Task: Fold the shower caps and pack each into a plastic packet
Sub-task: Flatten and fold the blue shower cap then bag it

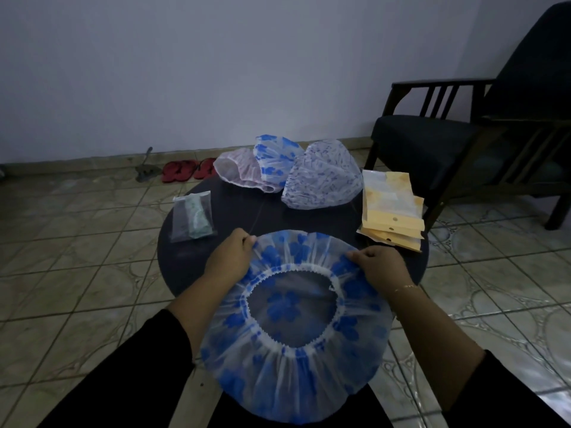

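Both hands are up over the near edge of the round dark table (185, 267), and they have a blue-flowered shower cap (293, 329) spread wide between them, its elastic opening facing the camera. The left hand (230, 257) pinches the cap's far left rim with curled fingers; the right hand (378, 265) does the same on the far right rim, a thin bracelet (406, 287) at its wrist. The cap's lower half hangs off the near edge, in front of the person's dark clothing. At the far edge of the table lie three more caps, bunched together: a pink shower cap (233, 169) on the left, a second blue-flowered cap (276, 160) overlapping it in the middle, and a white cap with a fine blue print (324, 179) on the right. Along the right edge sits a fanned stack of yellow-backed plastic packets (392, 211). Near the left edge lies a clear packet (193, 216) with a greenish folded item inside. The room is dim: pale bare wall (216, 72), patterned floor tiles (77, 242), a dark wooden armchair (463, 134) just beyond the table's right side, and red sandals (188, 170) by the wall at the back left, with a small dark object beside them that cannot be made out.
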Demonstrator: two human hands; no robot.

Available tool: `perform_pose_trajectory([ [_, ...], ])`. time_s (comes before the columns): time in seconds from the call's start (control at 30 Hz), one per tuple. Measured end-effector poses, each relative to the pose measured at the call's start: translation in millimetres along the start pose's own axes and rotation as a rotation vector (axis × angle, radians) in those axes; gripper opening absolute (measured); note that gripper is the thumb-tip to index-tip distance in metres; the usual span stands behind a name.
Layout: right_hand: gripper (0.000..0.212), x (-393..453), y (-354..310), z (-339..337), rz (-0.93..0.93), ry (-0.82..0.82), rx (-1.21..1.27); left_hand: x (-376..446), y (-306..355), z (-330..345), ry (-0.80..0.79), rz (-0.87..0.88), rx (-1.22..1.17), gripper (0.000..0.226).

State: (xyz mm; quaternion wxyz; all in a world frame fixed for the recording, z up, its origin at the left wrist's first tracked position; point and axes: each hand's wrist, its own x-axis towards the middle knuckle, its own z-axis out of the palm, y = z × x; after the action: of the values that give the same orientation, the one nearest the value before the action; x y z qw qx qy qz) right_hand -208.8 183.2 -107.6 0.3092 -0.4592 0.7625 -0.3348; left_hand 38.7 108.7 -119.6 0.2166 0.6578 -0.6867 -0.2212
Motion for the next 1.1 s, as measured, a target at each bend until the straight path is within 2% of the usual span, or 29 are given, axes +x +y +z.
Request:
perform_pose_trajectory([
  [0.07, 0.033, 2, 0, 4, -0.001, 0.003, -0.085, 1, -2, 1, 0.033, 0.004, 0.043, 0.028],
  [0.13, 0.022, -3, -2, 9, -0.054, 0.039, -0.279, 1, -2, 3, 0.072, 0.008, 0.068, 0.024],
  [0.17, 0.018, -8, -4, 12, -0.131, 0.113, -0.432, 0, -2, 4, 0.115, 0.024, 0.07, 0.02],
  [0.23, 0.032, -17, -3, 21, -0.419, 0.294, -0.637, -3, -3, 6, 0.265, 0.141, 0.151, 0.008],
  [0.27, 0.039, -21, -4, 25, -0.56, 0.31, -0.672, -6, -2, 7, 0.332, 0.222, 0.211, 0.01],
  [0.33, 0.046, -26, -10, 31, -0.716, 0.143, -0.732, -12, 3, 7, 0.377, 0.397, 0.264, 0.011],
  [0.37, 0.048, -25, -10, 35, -0.727, 0.015, -0.763, -18, 8, 6, 0.326, 0.459, 0.288, 0.011],
  [0.4, 0.05, -24, -8, 38, -0.711, -0.107, -0.804, -24, 12, 7, 0.236, 0.479, 0.334, 0.016],
  [0.47, 0.054, -20, -3, 40, -0.648, -0.265, -0.862, -34, 12, 15, 0.004, 0.421, 0.453, 0.042],
  [0.53, 0.057, -17, 3, 41, -0.576, -0.341, -0.874, -43, 7, 21, -0.23, 0.331, 0.515, 0.072],
  [0.6, 0.059, -15, 5, 41, -0.535, -0.351, -0.879, -45, 0, 26, -0.316, 0.312, 0.51, 0.086],
  [0.7, 0.062, -13, 4, 42, -0.46, -0.306, -0.851, -38, -2, 21, -0.238, 0.369, 0.433, 0.085],
  [0.77, 0.065, -12, 5, 41, -0.368, -0.254, -0.818, -36, 2, 13, -0.004, 0.476, 0.448, 0.075],
  [0.83, 0.069, -16, 3, 40, -0.262, -0.216, -0.803, -39, 11, 4, 0.217, 0.523, 0.527, 0.055],
  [0.9, 0.076, -21, -3, 36, -0.165, -0.177, -0.811, -42, 20, -5, 0.177, 0.439, 0.598, 0.042],
  [0.97, 0.076, -27, -12, 30, -0.114, -0.108, -0.849, -44, 23, -5, 0.059, 0.343, 0.618, 0.042],
  [1.03, 0.064, -31, -18, 25, -0.181, 0.039, -0.931, -47, 20, -3, -0.035, 0.302, 0.607, 0.05],
  [1.1, 0.05, -29, -17, 24, -0.359, 0.183, -0.932, -50, 12, 4, -0.134, 0.285, 0.605, 0.067],
])
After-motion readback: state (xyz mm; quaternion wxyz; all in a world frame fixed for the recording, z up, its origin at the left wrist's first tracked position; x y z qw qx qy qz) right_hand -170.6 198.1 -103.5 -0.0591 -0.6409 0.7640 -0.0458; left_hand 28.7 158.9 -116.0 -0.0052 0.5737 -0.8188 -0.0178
